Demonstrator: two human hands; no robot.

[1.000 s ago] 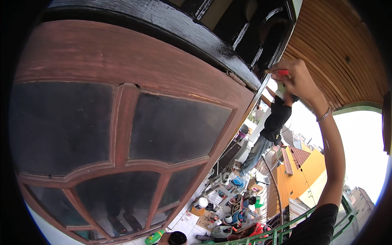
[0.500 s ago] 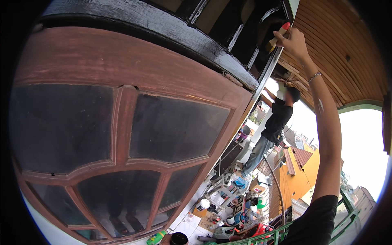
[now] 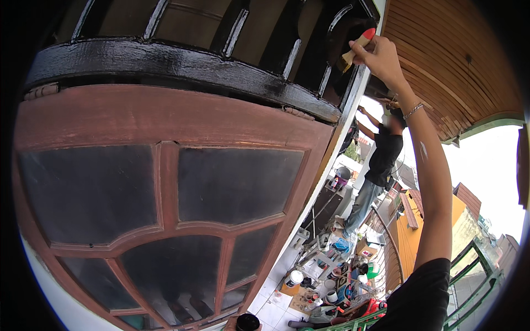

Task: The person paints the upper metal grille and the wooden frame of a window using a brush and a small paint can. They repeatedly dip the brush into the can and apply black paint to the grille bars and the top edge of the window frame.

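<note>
My right hand (image 3: 382, 59) is raised at the upper right, pinching a paintbrush (image 3: 356, 48) with a pale wooden handle and red tip. The brush points down and left, its bristles at the glossy black slatted frame (image 3: 182, 65); whether they touch it I cannot tell. Beneath this frame stands a reddish-brown wooden window panel (image 3: 165, 124) with several dark glass panes. At the lower edge, my left hand (image 3: 231, 324) shows only a few fingers, closed around a round container (image 3: 247, 322) with something black in it. The rest of that hand is cut off.
A person in a black shirt (image 3: 385, 154) stands beyond the frame's right edge, arms raised. Paint buckets (image 3: 295, 277), cans and tools crowd the tiled floor (image 3: 270, 309). A curved railing (image 3: 390, 243) and green metal bars (image 3: 469, 276) border the right side, under a slatted wooden ceiling (image 3: 441, 60).
The view has tilted up, so the window and black frame sit lower and more of the frame shows. The brush stays in my right hand near the frame's right end.
</note>
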